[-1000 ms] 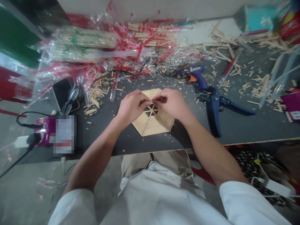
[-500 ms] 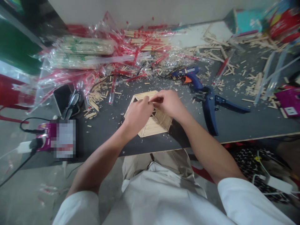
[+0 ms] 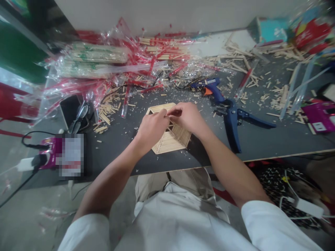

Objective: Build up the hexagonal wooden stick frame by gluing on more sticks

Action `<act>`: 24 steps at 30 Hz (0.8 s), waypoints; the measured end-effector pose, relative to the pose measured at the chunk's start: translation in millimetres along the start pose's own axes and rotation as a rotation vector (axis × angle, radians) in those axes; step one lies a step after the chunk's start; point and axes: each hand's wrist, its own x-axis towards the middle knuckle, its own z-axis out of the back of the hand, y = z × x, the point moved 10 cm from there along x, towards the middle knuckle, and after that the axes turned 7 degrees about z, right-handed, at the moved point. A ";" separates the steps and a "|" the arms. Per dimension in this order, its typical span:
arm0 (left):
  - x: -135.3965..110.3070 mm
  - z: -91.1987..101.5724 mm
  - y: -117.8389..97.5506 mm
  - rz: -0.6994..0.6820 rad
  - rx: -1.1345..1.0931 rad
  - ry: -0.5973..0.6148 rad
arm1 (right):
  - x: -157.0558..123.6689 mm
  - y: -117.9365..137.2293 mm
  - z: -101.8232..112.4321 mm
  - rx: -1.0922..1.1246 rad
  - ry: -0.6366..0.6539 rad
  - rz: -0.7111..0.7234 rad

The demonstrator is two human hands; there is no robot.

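Note:
A many-sided panel of pale wooden sticks (image 3: pixel 171 143) lies on the dark table, with dark gaps near its middle. Over its left part is my left hand (image 3: pixel 155 124), its fingers closed and their tips meeting those of the other hand. My right hand (image 3: pixel 186 116) bends over the upper right of the panel, thumb and forefinger pinched together. Whatever small piece the fingertips may hold is hidden by the fingers. Right of the hands lie a blue glue gun (image 3: pixel 210 87) with an orange trigger and blue-handled cutters (image 3: pixel 234 122).
Plastic-wrapped stick bundles (image 3: pixel 96 52) and red-and-clear wrappers cover the back left. Cut stick offcuts (image 3: pixel 104 113) are scattered across the table. Eyeglasses (image 3: pixel 81 113) and a power strip (image 3: pixel 48 151) with plugs sit at left. The table's front edge (image 3: pixel 288 157) runs close to my body.
The view has shifted slightly, so things on the right appear a little further left. Both hands keep nearly the same pose over the stick panel.

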 end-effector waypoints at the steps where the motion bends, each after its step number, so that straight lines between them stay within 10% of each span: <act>1: 0.5 0.3 1.0 0.009 -0.005 0.001 | -0.1 1.0 0.6 -0.008 -0.006 0.001; 16: 4.6 -3.6 16.8 0.009 -0.026 -0.083 | -1.9 4.0 1.1 0.001 -0.027 0.035; 24: 1.2 0.1 5.9 0.024 0.032 0.011 | -7.7 -52.8 115.6 -0.448 -0.427 -0.103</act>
